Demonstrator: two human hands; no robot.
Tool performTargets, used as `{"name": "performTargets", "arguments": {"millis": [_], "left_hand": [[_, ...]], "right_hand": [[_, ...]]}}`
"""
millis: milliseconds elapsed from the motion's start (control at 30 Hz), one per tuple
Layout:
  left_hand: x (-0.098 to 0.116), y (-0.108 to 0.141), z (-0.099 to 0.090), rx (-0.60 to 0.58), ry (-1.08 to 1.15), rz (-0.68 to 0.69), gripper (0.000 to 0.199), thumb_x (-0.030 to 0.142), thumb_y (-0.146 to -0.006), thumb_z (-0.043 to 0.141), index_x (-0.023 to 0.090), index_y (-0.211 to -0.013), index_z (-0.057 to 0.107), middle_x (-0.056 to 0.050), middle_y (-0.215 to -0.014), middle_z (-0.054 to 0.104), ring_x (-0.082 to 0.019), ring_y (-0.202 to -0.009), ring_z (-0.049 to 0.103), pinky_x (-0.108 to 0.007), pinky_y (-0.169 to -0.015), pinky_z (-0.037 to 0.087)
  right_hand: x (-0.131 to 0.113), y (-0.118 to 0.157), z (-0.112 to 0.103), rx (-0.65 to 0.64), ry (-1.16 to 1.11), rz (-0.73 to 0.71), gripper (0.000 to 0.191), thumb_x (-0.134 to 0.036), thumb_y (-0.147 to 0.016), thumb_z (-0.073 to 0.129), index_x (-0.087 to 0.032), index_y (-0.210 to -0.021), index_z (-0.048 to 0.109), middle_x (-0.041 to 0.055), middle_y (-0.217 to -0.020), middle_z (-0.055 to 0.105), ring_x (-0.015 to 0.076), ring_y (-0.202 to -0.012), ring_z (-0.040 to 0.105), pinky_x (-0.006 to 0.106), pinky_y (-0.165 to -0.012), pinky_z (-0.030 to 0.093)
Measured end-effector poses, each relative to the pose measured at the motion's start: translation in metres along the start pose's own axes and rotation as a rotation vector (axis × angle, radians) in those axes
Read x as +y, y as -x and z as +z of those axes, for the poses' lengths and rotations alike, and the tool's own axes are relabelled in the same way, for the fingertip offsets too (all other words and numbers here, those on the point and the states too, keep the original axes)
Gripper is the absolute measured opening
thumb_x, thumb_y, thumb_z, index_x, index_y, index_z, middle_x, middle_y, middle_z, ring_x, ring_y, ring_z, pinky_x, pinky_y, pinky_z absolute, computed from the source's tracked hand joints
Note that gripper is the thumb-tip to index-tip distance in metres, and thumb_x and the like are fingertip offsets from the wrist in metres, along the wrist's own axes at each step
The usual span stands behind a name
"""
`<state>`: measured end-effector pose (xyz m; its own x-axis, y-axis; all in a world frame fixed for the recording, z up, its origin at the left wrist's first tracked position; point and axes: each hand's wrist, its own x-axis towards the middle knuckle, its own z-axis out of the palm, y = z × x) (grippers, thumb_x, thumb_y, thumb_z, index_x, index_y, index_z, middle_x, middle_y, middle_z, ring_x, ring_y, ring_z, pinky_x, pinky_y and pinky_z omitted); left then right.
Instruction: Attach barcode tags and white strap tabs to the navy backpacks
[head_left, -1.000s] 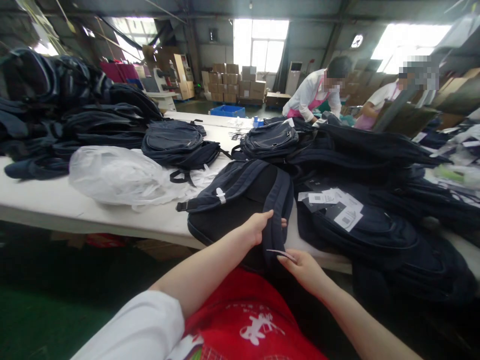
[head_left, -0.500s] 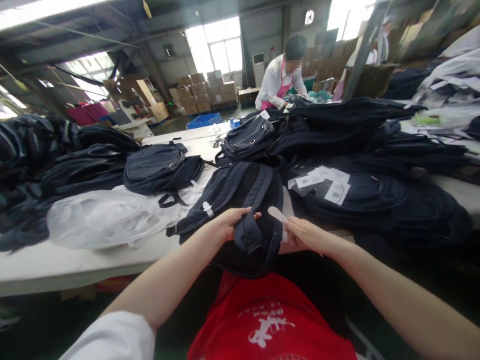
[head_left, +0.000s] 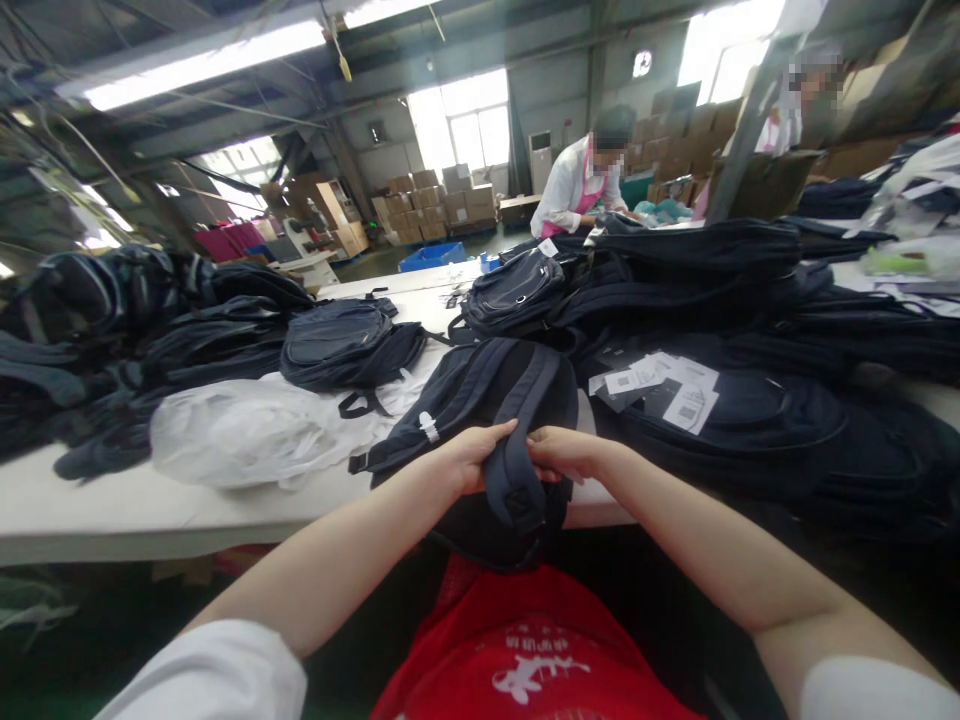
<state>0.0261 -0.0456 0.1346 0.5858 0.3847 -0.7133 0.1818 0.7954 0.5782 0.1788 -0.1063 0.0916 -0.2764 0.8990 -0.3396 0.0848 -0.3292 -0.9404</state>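
A dark navy backpack (head_left: 465,385) lies on the table's front edge with its shoulder straps facing up. My left hand (head_left: 480,455) is closed on one padded shoulder strap (head_left: 517,475) from the left side. On the right side of that same strap, my right hand (head_left: 559,455) grips it, fingers partly tucked behind. Something pale shows under the right palm, too small to make out. A white tag (head_left: 428,426) is fastened to the backpack's other strap.
White plastic (head_left: 232,430) lies left, beside another backpack (head_left: 337,340). Dark bags (head_left: 750,400) are heaped right, with white labels (head_left: 686,400) on top. Across the table a person (head_left: 577,185) in white and pink bends over bags. A blue bin (head_left: 433,257) stands behind.
My right hand has moved left onto the strap; the pale, rounded strip it held out is now mostly hidden. The view has shifted, and a second person shows more at the back right.
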Motion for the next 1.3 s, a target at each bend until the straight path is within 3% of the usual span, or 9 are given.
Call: {"name": "performTargets", "arguments": {"millis": [167,433,500,633,800,900,1067,1200,1300], "left_hand": [[-0.014,-0.003,-0.010,0.004,0.047,-0.009,0.035,0.042,-0.091,0.054,0.008,-0.084,0.063,-0.010,-0.061,0.069,-0.021,-0.051,0.067,-0.033,-0.054,0.058],[-0.024,-0.006,-0.012,0.031,0.004,0.060,0.045,0.050,-0.092,0.049,0.010,-0.079,0.062,-0.011,-0.061,0.068,-0.020,-0.051,0.066,-0.032,-0.054,0.057],[-0.029,-0.008,-0.014,0.074,-0.088,0.156,0.048,0.054,-0.090,0.051,0.010,-0.077,0.063,-0.013,-0.063,0.069,-0.021,-0.053,0.066,-0.032,-0.056,0.056],[-0.037,-0.022,-0.024,0.329,-0.289,0.462,0.033,0.045,-0.088,0.059,0.013,-0.078,0.063,-0.007,-0.066,0.069,-0.018,-0.058,0.065,-0.028,-0.059,0.053],[-0.043,-0.035,-0.041,0.476,-0.440,0.611,0.026,0.039,-0.087,0.059,0.015,-0.077,0.065,-0.004,-0.067,0.067,-0.017,-0.065,0.062,-0.025,-0.061,0.046],[-0.045,-0.035,-0.049,0.510,-0.528,0.681,0.024,0.038,-0.085,0.059,0.016,-0.077,0.067,-0.004,-0.070,0.067,-0.019,-0.074,0.062,-0.025,-0.064,0.044],[-0.050,-0.034,-0.046,0.458,-0.740,0.785,0.025,0.037,-0.088,0.053,0.018,-0.084,0.070,-0.004,-0.082,0.071,-0.021,-0.079,0.063,-0.026,-0.066,0.043],[-0.052,-0.031,-0.039,0.489,-1.049,0.848,0.029,0.041,-0.089,0.050,0.020,-0.081,0.070,-0.006,-0.083,0.069,-0.022,-0.079,0.063,-0.028,-0.069,0.041],[-0.051,-0.028,-0.041,0.562,-1.105,0.801,0.032,0.038,-0.091,0.045,0.019,-0.082,0.069,-0.010,-0.088,0.067,-0.024,-0.083,0.062,-0.030,-0.074,0.042]], "right_hand": [[0.009,-0.012,0.003,-0.017,-0.117,-0.029,0.017,-0.026,-0.071,0.061,-0.017,-0.060,0.052,-0.0035,-0.045,0.049,0.0068,-0.039,0.042,0.018,-0.038,0.028],[0.020,-0.023,0.024,0.250,-0.021,-0.035,0.024,-0.040,-0.076,0.053,-0.020,-0.063,0.048,-0.0063,-0.038,0.041,0.0068,-0.033,0.034,0.019,-0.035,0.023],[0.019,-0.021,0.026,0.273,-0.020,-0.043,0.026,-0.042,-0.078,0.050,-0.020,-0.064,0.047,-0.0074,-0.038,0.039,0.0064,-0.033,0.031,0.020,-0.035,0.022],[0.013,-0.019,0.024,0.263,-0.001,-0.005,0.029,-0.040,-0.079,0.050,-0.020,-0.059,0.045,-0.0062,-0.037,0.039,0.0060,-0.030,0.030,0.020,-0.033,0.020],[0.008,-0.011,0.011,0.296,0.085,0.061,0.021,-0.034,-0.077,0.062,-0.017,-0.066,0.053,0.0000,-0.053,0.059,0.0084,-0.041,0.053,0.017,-0.036,0.033],[0.006,0.006,0.001,0.330,0.170,0.042,0.024,-0.039,-0.076,0.066,-0.017,-0.081,0.058,0.0005,-0.057,0.063,0.0109,-0.045,0.058,0.017,-0.038,0.037],[-0.008,0.021,-0.001,0.505,0.293,-0.190,0.031,-0.046,-0.080,0.060,-0.018,-0.094,0.058,0.0007,-0.063,0.065,0.0134,-0.052,0.062,0.022,-0.047,0.045],[-0.013,-0.004,0.011,0.456,0.452,-0.251,0.021,-0.039,-0.084,0.054,-0.019,-0.085,0.059,-0.0017,-0.058,0.061,0.0115,-0.050,0.057,0.022,-0.049,0.044],[-0.001,-0.029,0.021,0.434,0.451,-0.233,0.018,-0.035,-0.083,0.051,-0.019,-0.080,0.057,-0.0039,-0.052,0.056,0.0103,-0.044,0.051,0.022,-0.047,0.041]]}}
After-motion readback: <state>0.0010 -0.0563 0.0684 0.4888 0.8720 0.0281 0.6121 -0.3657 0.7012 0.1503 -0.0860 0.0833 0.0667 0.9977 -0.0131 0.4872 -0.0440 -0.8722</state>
